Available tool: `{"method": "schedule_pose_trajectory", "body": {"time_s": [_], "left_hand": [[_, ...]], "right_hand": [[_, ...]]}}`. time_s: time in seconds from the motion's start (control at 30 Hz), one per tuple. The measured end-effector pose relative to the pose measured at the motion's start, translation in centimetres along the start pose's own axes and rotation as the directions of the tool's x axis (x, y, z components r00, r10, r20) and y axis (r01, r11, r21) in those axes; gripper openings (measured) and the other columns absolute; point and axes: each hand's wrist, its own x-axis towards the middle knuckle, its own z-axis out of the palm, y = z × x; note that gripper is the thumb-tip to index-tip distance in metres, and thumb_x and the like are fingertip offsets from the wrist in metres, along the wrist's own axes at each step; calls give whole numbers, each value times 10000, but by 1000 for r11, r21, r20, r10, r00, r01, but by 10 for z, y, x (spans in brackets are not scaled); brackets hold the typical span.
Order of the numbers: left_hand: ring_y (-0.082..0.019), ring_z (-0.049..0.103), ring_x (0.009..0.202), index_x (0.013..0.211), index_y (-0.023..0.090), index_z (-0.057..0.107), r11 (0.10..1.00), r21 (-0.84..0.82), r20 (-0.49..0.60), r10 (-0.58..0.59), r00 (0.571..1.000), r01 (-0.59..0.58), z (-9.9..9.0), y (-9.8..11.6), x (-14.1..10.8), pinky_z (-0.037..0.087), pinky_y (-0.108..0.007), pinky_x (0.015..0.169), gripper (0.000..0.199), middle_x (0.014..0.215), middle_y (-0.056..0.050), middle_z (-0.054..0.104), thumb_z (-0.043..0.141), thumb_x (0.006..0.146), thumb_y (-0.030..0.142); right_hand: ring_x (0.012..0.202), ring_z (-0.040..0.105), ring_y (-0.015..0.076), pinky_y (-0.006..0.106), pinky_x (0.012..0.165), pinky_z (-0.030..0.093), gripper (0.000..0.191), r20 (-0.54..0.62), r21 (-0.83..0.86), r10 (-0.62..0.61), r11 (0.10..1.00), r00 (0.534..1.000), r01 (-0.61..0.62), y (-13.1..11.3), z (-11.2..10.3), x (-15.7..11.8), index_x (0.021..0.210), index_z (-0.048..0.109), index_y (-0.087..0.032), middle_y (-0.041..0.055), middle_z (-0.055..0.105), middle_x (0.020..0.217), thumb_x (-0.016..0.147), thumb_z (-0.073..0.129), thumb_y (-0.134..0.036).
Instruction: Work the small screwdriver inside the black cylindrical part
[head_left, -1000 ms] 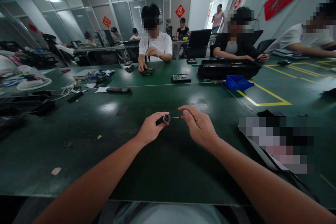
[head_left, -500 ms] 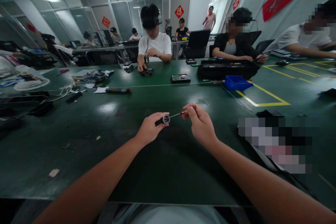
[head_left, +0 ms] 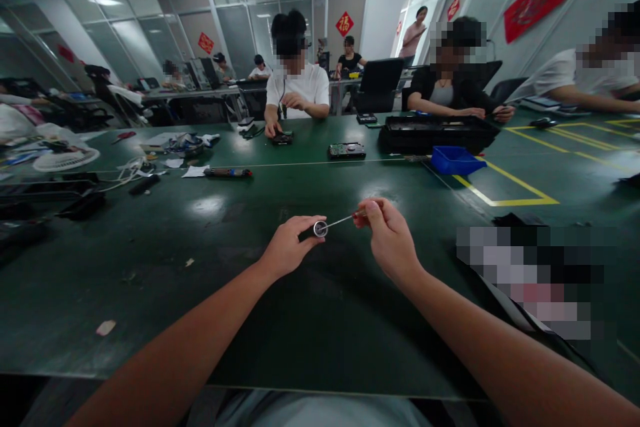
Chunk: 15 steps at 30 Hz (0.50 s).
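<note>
Beyond right hand point(head_left: 393, 238), circuit board point(head_left: 347, 150), blue bin point(head_left: 456, 161)

Toward the far edge of a green desk point(head_left: 320, 337) lie a hard drive point(head_left: 347, 151), a blue plastic bin point(head_left: 457, 161) and a white fan point(head_left: 67, 159); a pale scrap point(head_left: 105, 327) rests closer to the near edge.

The right hand point(head_left: 391, 233) hides part of the thin tool point(head_left: 341, 220); the right edge cuts off a co-worker point(head_left: 560, 73).
</note>
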Motion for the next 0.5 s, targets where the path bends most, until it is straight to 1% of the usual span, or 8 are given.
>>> {"method": "schedule_pose_trajectory", "body": {"time_s": [0.1, 0.27, 0.5], "left_hand": [[-238, 604, 1199, 1257, 259, 661, 1000, 4, -3, 2, 1000, -2, 0, 1, 0, 437, -449, 1090, 381, 1261, -43, 682, 711, 879, 237], [-236, 599, 1204, 1269, 266, 655, 1000, 2, 2, 8, 1000, -8, 0, -2, -1, 439, -439, 1086, 395, 1269, -40, 677, 714, 879, 243], [-233, 599, 1198, 1274, 274, 654, 1000, 14, -6, 22, 1000, -22, 2, -6, -2, 436, -436, 1086, 404, 1265, -40, 678, 723, 876, 262]], "right_hand": [[756, 655, 191, 363, 725, 529, 244, 7, -105, -63, 992, 998, 64, -5, -1, -3, 965, 592, -210, 49, 679, 830, 990, 459, -413], [767, 682, 197, 360, 719, 536, 209, 42, -158, -124, 979, 991, 129, -8, -1, -6, 983, 578, -219, 51, 698, 845, 997, 445, -380], [762, 685, 193, 354, 717, 529, 213, 24, -199, -139, 970, 990, 141, -5, -1, -6, 989, 570, -218, 46, 697, 849, 1007, 432, -379]]}}
